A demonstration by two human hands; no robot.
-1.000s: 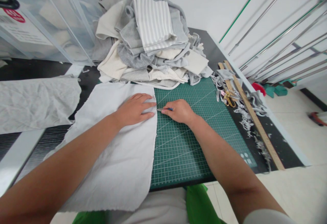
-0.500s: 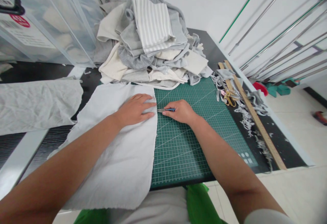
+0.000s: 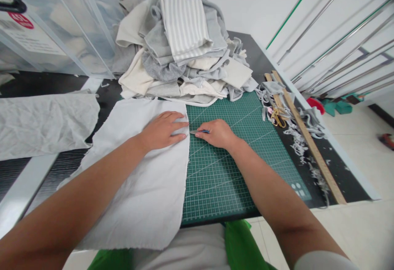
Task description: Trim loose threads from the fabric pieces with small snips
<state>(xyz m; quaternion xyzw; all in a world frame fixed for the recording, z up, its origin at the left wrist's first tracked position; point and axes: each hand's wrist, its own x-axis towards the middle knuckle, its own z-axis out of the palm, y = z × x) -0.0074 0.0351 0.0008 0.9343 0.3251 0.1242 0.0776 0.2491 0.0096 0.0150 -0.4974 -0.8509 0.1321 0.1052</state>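
My left hand (image 3: pixel 163 130) lies flat, fingers spread, on a pale grey sheet of fabric (image 3: pixel 138 179) near its right edge. My right hand (image 3: pixel 217 133) rests on the green cutting mat (image 3: pixel 227 167) and grips a small blue-handled cutting tool (image 3: pixel 199 131). The tool's metal tip points left at the fabric's edge, just short of my left fingertips. The fabric covers the mat's left part and hangs over the table's near edge.
A tall heap of grey, cream and striped cloth (image 3: pixel 181 44) stands behind the mat. Two wooden rulers (image 3: pixel 308 138), gold scissors (image 3: pixel 277 117) and fabric scraps lie along the right side. Another grey sheet (image 3: pixel 43 122) lies at the left, clear plastic bins (image 3: pixel 55 24) behind it.
Both hands stay in the same place on the fabric and mat. Only the view shifts slightly.
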